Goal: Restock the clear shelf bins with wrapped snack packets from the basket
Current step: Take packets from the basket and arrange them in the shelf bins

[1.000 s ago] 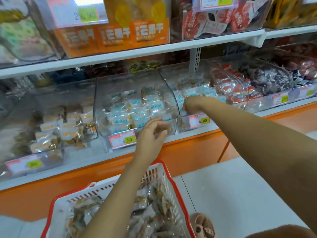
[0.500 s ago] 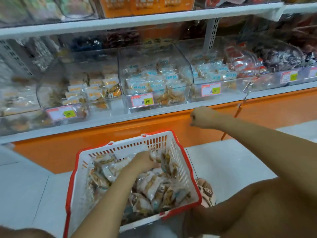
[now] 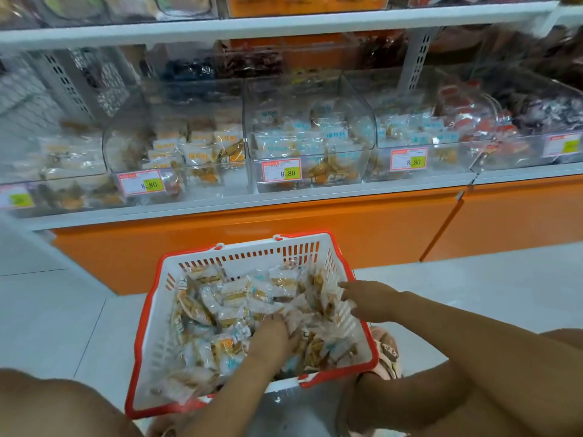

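Basket (image 3: 239, 252), white with a red rim, sits on the pale floor (image 3: 63, 310) just in front of the orange base of the shelf (image 3: 284, 201). It is heaped with wrapped snack packets (image 3: 233, 298), which lie loose and overlapping. The left hand (image 3: 271, 340) is pushed down into the heap near the basket's middle. Its fingers (image 3: 277, 324) are sunk among the wrappers (whether they pinch a packet or only press in, I cannot tell). The right hand (image 3: 373, 302) hangs over the basket's right wall, its fingers (image 3: 345, 284) loosely spread and pointing across the packets, holding nothing. On the shelf above stand the clear bins: the middle bin (image 3: 310, 137) holds blue-labelled packets, the left bin (image 3: 176, 146) orange-labelled ones. A price tag (image 3: 281, 170) reading 8.80 is stuck to the middle bin's front.
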A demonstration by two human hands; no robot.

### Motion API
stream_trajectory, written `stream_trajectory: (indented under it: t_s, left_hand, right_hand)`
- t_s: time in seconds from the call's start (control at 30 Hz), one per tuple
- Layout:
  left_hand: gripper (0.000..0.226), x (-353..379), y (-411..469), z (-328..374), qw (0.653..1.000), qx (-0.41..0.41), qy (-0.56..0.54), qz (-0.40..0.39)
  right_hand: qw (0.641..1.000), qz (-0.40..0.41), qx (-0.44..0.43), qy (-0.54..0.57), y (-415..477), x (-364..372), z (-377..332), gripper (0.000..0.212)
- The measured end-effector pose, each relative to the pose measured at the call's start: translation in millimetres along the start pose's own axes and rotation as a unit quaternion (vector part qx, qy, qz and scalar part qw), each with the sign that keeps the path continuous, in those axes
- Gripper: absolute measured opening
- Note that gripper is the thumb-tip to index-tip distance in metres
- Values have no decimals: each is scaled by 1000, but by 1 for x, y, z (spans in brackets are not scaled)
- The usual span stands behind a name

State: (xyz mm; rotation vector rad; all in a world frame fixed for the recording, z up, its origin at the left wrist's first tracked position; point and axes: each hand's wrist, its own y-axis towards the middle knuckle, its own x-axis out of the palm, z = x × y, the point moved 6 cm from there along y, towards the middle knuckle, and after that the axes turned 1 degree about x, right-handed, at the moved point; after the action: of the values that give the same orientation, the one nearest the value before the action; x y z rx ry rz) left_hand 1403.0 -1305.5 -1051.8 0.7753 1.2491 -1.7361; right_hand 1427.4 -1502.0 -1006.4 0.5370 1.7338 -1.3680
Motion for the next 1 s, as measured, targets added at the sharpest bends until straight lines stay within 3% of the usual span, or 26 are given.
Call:
stream_trajectory:
  t_s: [0.1, 0.17, 0.23, 0.27, 0.3, 0.37, 0.4, 0.43, 0.5, 0.53, 0.6, 0.67, 0.87, 1.0]
  left_hand:
    - [23, -4, 6, 1, 1000, 0, -15, 21]
    - [12, -14, 9, 0, 993, -14, -109, 36]
    - [17, -26, 13, -2, 965, -41, -257, 21]
    - [12, -31, 14, -1, 929, -54, -367, -6]
    - [6, -35, 13, 5, 865, -54, -497, -48]
    - [21, -51, 6, 25, 712, -29, -692, -121]
    - [24, -61, 3, 34, 669, -10, -730, -137]
    - [25, -71, 1, 42, 648, 6, -748, -139]
    - [27, -85, -1, 54, 658, 35, -742, -127]
    - [27, -92, 0, 58, 691, 48, -713, -111]
    - [26, -107, 4, 66, 781, 70, -617, -63]
    - [31, -124, 6, 80, 823, 104, -559, -17]
    - [21, -178, 10, 140, 817, 175, -548, 45]
    - [23, -215, 26, 181, 815, 225, -528, 81]
  right_hand:
    - [1000, 1, 2, 1, -1, 3, -4, 48]
    - [1000, -1, 6, 22, 0, 3, -3, 49]
    - [995, 31, 22, 89, 2, -3, 0, 48]
    - [987, 61, 37, 147, 4, -10, 2, 48]
    - [971, 87, 53, 217, 4, -17, 4, 50]
    - [917, 103, 60, 382, 3, -34, 4, 54]
    - [875, 88, 47, 474, 1, -43, 0, 54]
    - [828, 70, 26, 555, -3, -51, -5, 50]
    - [767, 71, -15, 638, -12, -70, -12, 33]
    - [760, 89, -20, 644, -17, -80, -11, 27]
    - [777, 121, -12, 618, -26, -100, -2, 27]
    - [801, 132, -11, 583, -40, -122, 8, 28]
    - [795, 197, -42, 572, -82, -178, 53, 27]
    - [823, 230, -44, 517, -110, -204, 87, 19]
